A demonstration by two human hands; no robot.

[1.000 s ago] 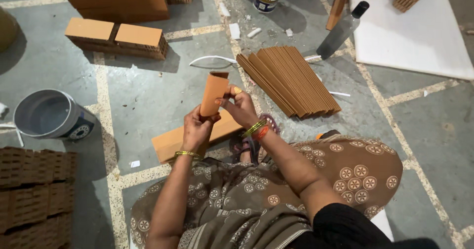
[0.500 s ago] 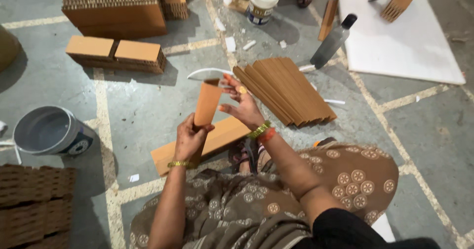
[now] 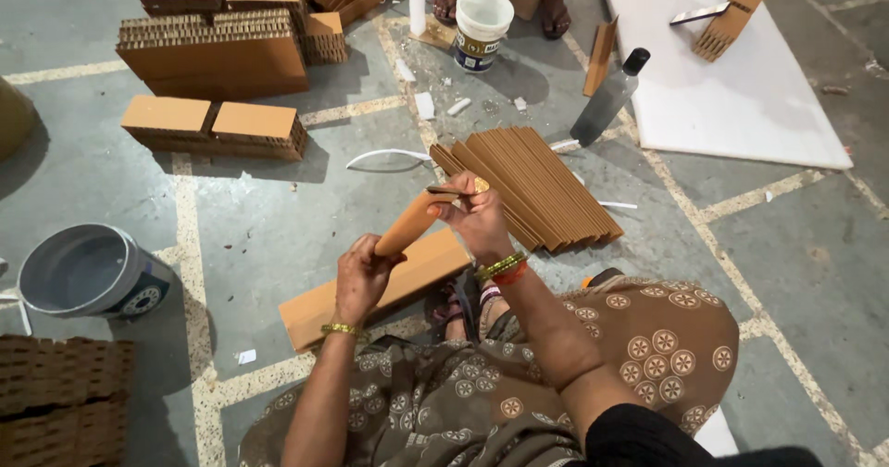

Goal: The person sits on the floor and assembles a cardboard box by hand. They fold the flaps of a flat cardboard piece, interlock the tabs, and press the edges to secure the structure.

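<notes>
My left hand (image 3: 361, 277) grips the lower end of a brown cardboard strip (image 3: 408, 224), seen nearly edge-on and tilted up to the right. My right hand (image 3: 477, 217) pinches the strip's upper end, with a thin dark tool (image 3: 443, 189) sticking out left from the fingers. Both hands hover over a long cardboard block (image 3: 421, 273) lying on the floor in front of my knees. A fanned stack of cardboard strips (image 3: 532, 185) lies just right of my right hand.
A grey bucket (image 3: 88, 273) stands at left, and corrugated cardboard blocks (image 3: 213, 124) lie at the back left. A white tub (image 3: 483, 24), a dark bottle (image 3: 611, 97) and a white board (image 3: 741, 78) are at the back. Another person's feet (image 3: 556, 9) are at top.
The strip turned from face-on to nearly edge-on and tilted right. My right hand closed onto its upper end. The camera view shifted down slightly.
</notes>
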